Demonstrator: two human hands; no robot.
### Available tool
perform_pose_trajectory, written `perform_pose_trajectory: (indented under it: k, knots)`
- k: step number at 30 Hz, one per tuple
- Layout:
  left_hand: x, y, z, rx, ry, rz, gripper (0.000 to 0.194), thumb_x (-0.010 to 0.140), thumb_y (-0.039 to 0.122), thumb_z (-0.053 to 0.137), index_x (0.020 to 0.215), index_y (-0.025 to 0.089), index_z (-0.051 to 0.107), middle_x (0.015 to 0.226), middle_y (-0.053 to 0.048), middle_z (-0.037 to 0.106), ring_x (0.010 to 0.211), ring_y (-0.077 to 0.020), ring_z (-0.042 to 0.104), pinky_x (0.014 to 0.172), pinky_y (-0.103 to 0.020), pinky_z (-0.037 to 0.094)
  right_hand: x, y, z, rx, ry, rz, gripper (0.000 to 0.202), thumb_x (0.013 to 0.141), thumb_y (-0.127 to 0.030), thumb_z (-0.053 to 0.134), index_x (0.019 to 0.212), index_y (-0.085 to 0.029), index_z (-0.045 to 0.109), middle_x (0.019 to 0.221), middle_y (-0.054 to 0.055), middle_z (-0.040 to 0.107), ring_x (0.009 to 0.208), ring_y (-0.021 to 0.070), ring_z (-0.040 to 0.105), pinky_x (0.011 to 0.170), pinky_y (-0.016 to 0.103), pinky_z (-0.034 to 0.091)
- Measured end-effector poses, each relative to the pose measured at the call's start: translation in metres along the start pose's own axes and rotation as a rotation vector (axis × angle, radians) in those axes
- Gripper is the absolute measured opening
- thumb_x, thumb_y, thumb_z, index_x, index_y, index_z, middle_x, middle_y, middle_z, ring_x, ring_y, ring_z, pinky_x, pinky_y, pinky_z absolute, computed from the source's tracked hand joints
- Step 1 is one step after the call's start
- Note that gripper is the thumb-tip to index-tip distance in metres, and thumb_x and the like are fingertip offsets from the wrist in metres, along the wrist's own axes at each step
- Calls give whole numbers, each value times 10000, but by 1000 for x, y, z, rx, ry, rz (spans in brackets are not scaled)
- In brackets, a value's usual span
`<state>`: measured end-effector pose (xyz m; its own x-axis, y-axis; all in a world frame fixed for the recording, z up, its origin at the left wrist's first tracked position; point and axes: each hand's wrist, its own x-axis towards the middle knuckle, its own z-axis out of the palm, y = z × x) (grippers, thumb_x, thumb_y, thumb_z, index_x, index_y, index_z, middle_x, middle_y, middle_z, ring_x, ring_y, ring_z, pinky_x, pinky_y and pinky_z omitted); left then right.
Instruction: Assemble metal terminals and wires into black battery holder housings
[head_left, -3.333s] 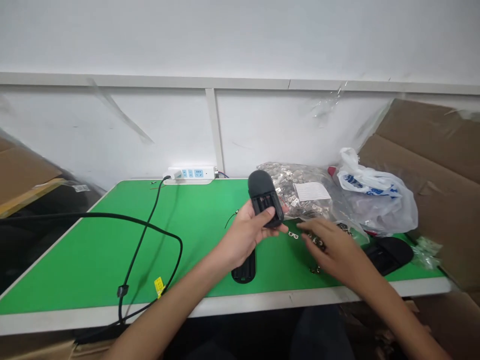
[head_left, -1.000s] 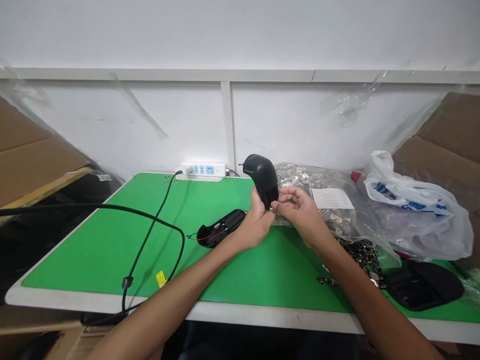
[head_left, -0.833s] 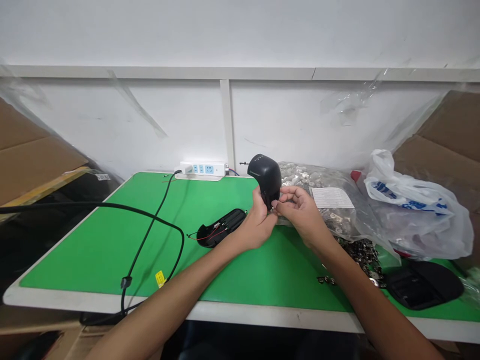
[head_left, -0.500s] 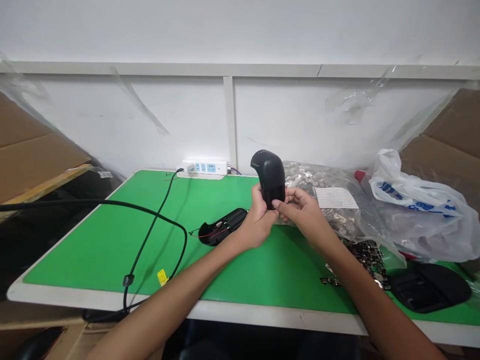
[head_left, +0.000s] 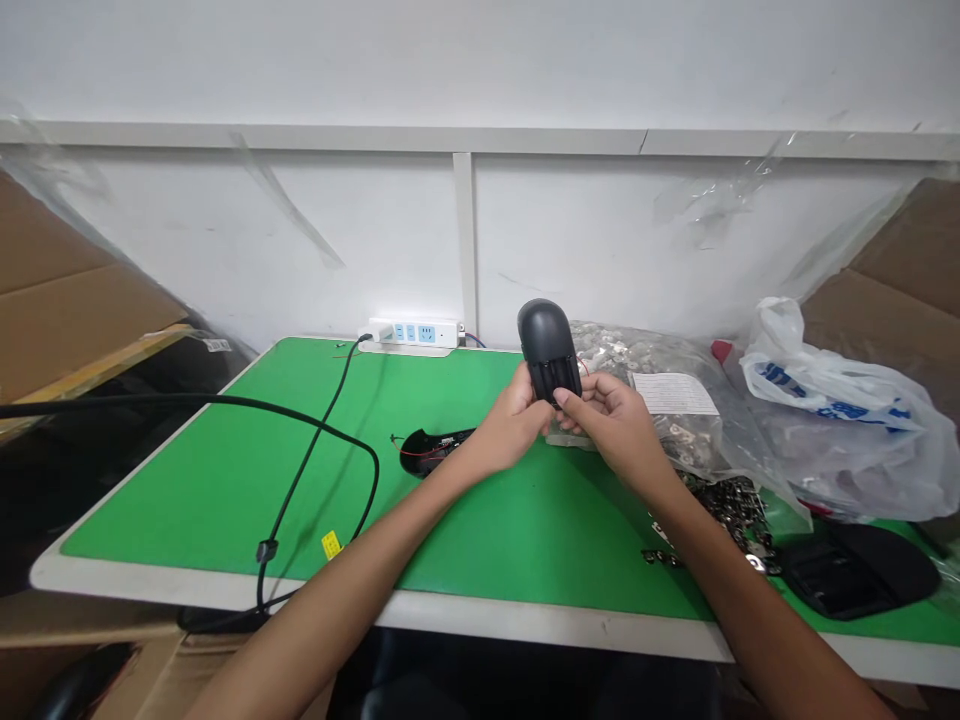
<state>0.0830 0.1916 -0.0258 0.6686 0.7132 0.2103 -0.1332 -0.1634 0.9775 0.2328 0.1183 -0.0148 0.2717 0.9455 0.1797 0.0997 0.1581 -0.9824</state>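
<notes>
Above the green table, both of my hands grip one curved black plastic housing (head_left: 547, 335) by its lower end. Long slots, like a battery compartment, show in its lower half. My left hand (head_left: 521, 415) is closed around its left side. My right hand (head_left: 604, 408) pinches the lower right, thumb over the slots. A thin red wire shows beside the right fingers. Behind my left forearm lies a second black housing (head_left: 421, 455) with red wires, partly hidden by the arm. Another black housing (head_left: 855, 570) rests at the right front.
Small metal pieces (head_left: 731, 505) lie loose by a clear bag (head_left: 682, 440) of metal parts. A white plastic bag (head_left: 847, 420) sits farther right. A power strip (head_left: 420, 333) stands at the back edge. A black cable (head_left: 330, 425) loops over the table's (head_left: 202, 490) left side.
The held housing has turned, so its slotted face now shows more fully. My left forearm covers more of the housing on the table. The camera view has shifted slightly.
</notes>
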Motion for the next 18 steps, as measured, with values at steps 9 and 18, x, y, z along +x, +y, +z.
perform_pose_trajectory:
  k: [9,18]
  knots:
    - [-4,-1,3,-40,-1,10,497,820,227,585,1292,210,431,841,54,519,643,-108,448,604,-253,387,0,0,-5,-47,-72,-26,468,801,-649,827,918,-215,695,787,33,751,696,172,711,664,317,608]
    - [-8,10,14,-270,-22,43,625,907,570,776,1307,206,461,820,46,553,587,-77,448,558,-226,368,-1,-4,-6,51,-135,30,499,780,-669,851,864,-227,637,728,-1,715,642,148,681,628,293,593]
